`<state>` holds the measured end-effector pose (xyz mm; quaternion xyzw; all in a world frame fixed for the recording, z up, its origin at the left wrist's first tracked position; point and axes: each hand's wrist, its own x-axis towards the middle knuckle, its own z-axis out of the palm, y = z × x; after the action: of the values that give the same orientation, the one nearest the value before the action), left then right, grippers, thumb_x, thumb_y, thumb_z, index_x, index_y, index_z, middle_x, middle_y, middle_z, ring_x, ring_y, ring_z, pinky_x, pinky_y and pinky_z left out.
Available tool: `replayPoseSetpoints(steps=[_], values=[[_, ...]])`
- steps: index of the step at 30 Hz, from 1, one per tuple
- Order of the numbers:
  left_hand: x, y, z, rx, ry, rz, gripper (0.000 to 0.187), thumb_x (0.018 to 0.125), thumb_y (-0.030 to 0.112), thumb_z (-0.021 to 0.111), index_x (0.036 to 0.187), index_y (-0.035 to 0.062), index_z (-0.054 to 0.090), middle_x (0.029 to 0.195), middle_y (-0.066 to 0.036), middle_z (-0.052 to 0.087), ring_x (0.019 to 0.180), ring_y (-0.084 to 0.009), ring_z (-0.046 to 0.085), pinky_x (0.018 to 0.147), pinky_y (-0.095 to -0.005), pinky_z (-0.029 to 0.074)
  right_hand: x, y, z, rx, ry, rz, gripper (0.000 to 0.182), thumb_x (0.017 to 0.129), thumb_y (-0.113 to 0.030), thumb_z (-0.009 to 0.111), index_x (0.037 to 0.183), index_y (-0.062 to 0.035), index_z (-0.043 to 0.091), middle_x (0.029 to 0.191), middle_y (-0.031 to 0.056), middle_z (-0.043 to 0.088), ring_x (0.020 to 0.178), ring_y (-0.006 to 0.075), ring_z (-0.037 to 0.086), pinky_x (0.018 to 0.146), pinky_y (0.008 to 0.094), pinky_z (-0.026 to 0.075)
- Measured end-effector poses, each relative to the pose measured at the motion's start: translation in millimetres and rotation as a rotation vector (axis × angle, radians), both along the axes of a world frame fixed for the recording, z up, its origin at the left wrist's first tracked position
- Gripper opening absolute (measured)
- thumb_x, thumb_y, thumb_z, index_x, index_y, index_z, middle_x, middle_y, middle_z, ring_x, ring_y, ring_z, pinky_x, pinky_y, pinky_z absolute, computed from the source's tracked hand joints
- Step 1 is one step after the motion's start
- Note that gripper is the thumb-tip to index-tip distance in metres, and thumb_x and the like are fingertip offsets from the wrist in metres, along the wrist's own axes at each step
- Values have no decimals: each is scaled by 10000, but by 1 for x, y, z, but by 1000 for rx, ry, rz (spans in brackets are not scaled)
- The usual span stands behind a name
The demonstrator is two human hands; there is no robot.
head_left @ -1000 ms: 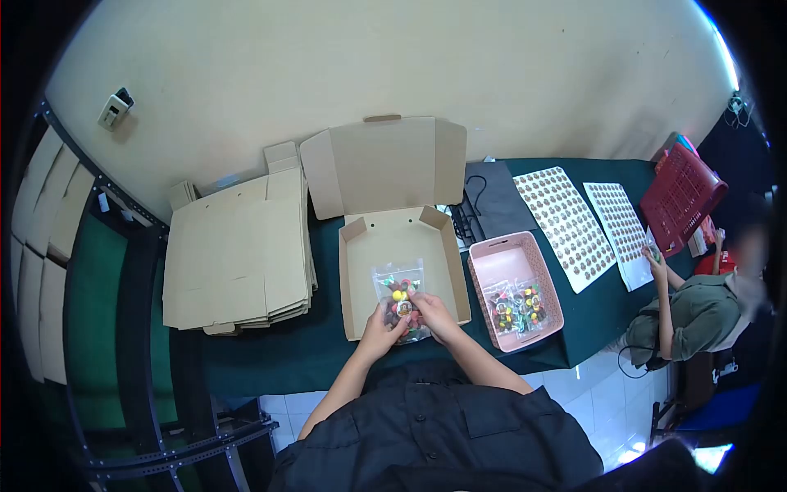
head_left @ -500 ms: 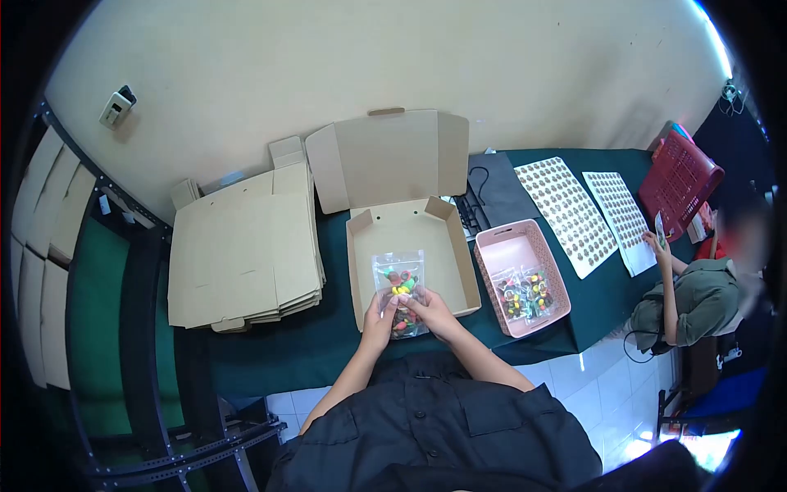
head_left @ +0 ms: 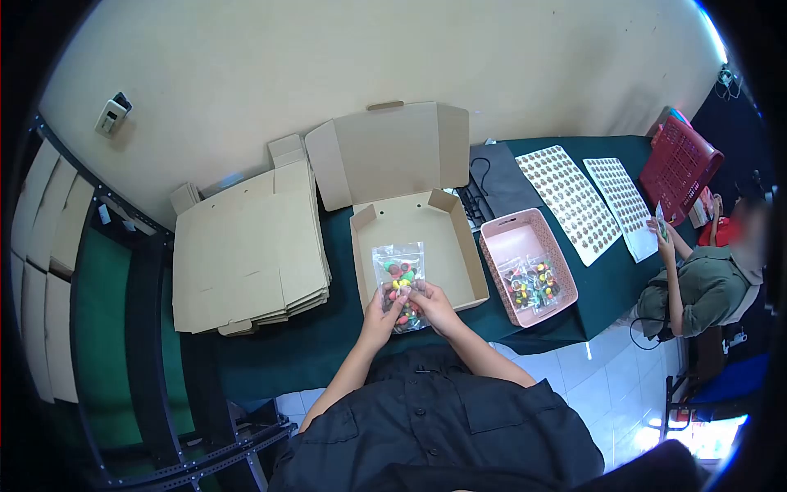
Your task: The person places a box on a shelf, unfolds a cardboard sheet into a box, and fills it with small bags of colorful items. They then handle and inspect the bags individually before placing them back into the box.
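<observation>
A clear zip bag (head_left: 399, 261) filled with colourful round pieces is held upright over the front of an open cardboard box (head_left: 418, 223). My left hand (head_left: 380, 318) grips the bag's left side, its thumb on the front. From the right, my right hand (head_left: 433, 307) pinches the same bag, and the two thumbs nearly meet at its middle. Right of the box stands a pink basket (head_left: 569, 299) with several similar filled bags (head_left: 533, 283) inside.
Flattened cardboard boxes (head_left: 238, 254) are stacked at the left. Sticker sheets (head_left: 570, 201), a black paper bag (head_left: 510, 184) and a tilted dark red basket (head_left: 679, 168) lie toward the right. A co-worker (head_left: 697, 287) at the far right holds a small packet.
The view has shifted slightly. My thumbs have moved a little on the bag, which shows more of its coloured contents. The co-worker's hands have shifted slightly.
</observation>
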<state>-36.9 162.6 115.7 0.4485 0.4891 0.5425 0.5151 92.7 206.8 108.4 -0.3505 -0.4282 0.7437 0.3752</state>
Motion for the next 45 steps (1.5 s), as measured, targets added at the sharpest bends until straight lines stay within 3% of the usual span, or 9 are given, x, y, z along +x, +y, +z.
replayPoseSetpoints(steps=[9, 11, 13, 25, 32, 35, 39, 42, 45], values=[[-9, -8, -12, -139, -165, -216, 485, 819, 45, 590, 1253, 26, 376, 1013, -61, 556, 860, -118, 578, 745, -252, 486, 5, 4, 12, -233, -13, -68, 277, 895, -223, 516, 1032, 16, 542, 831, 73, 624, 639, 88, 574, 551, 206, 458], [-10, -8, -11, -113, -5, -252, 559, 812, 32, 593, 1302, 36, 324, 1022, -71, 552, 848, -130, 586, 739, -258, 498, 0, -2, 18, 191, -381, -279, 226, 859, -210, 582, 917, 8, 585, 781, 66, 638, 673, 106, 607, 590, 205, 467], [-15, -9, -9, -89, 43, -286, 569, 815, 43, 596, 1312, 44, 319, 1048, -86, 541, 846, -133, 587, 740, -261, 500, -4, 2, 16, 232, -177, -380, 182, 838, -157, 609, 901, 13, 597, 789, 75, 640, 687, 103, 609, 604, 220, 476], [-31, 7, 16, 48, -19, 55, 185, 846, 158, 600, 872, -23, 630, 788, -76, 638, 829, -115, 583, 750, -249, 453, 5, 10, 34, 267, -113, 58, 225, 895, -177, 516, 937, 24, 608, 858, 60, 631, 820, 108, 576, 767, 259, 442], [-31, 10, -2, -16, -97, -129, 343, 897, 213, 508, 1153, -16, 523, 1089, -123, 579, 1092, -169, 492, 951, -291, 343, 21, 19, 28, 144, -20, 116, 277, 923, -224, 460, 1010, 8, 586, 837, 47, 623, 812, 113, 567, 767, 256, 434], [-24, 12, 5, 86, -83, 41, 435, 909, 211, 478, 1279, -2, 398, 1251, -139, 471, 1177, -187, 426, 998, -314, 300, 8, 14, 16, 246, -111, -212, 289, 931, -215, 440, 1057, 11, 568, 869, 62, 612, 853, 126, 562, 785, 261, 429], [-13, 6, 3, 163, -29, 41, 559, 891, 223, 509, 1356, 26, 271, 1353, -147, 353, 1264, -234, 327, 1031, -348, 243, -2, 7, 15, 745, -368, -333, 300, 910, -157, 442, 1148, -4, 538, 937, 104, 556, 916, 211, 530, 855, 310, 397], [0, -1, 3, 87, -56, 101, 533, 880, 234, 545, 1318, 10, 339, 1245, -131, 462, 1089, -161, 479, 889, -294, 390, -6, -1, 25, 819, -487, -63, 308, 821, -141, 546, 1121, -76, 573, 1073, 121, 530, 1030, 288, 474, 906, 339, 349], [1, 2, 3, 43, -193, 180, 431, 877, 229, 562, 1224, -8, 466, 1032, -76, 595, 828, -73, 568, 676, -216, 462, -7, 6, 28, 891, -622, -299, 314, 786, -132, 606, 1096, -85, 585, 1100, 120, 535, 1040, 253, 473, 891, 337, 366]])
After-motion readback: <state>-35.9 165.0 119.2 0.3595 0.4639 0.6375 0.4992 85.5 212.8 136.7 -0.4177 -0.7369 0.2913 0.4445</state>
